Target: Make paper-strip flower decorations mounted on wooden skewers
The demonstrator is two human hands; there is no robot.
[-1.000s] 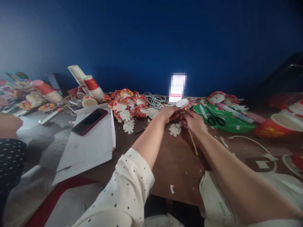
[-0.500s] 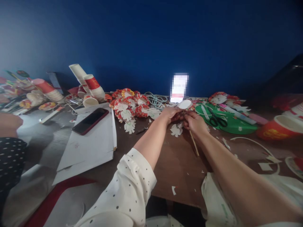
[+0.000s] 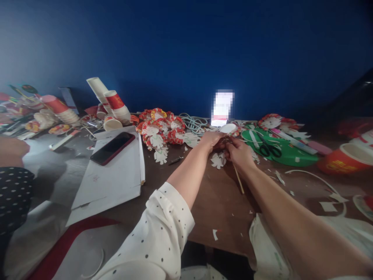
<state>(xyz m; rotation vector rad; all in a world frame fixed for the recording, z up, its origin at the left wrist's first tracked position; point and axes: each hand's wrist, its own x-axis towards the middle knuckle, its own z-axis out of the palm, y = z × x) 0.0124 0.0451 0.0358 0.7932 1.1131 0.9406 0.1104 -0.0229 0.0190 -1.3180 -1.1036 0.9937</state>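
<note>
My left hand (image 3: 211, 140) and my right hand (image 3: 239, 152) meet above the brown table (image 3: 215, 202), both closed on one small paper craft piece: a white disc (image 3: 228, 128) with a red frill on a thin wooden stick (image 3: 239, 179). The stick slants down toward me from under my right hand. Just below the hands a white paper cut-out figure (image 3: 217, 160) lies flat on the table.
A pile of red-frilled paper figures (image 3: 159, 131) lies left of the hands. A dark phone (image 3: 112, 147) rests on white sheets (image 3: 112, 177). Black scissors (image 3: 269, 149) lie on a green plate (image 3: 287, 153). Red paper cups (image 3: 339, 160), stacked cups (image 3: 116, 107), another person's arm (image 3: 11, 149).
The view has drifted slightly, so things sit a little further right in the picture. My hands stay together on the craft piece, with only small finger movement.
</note>
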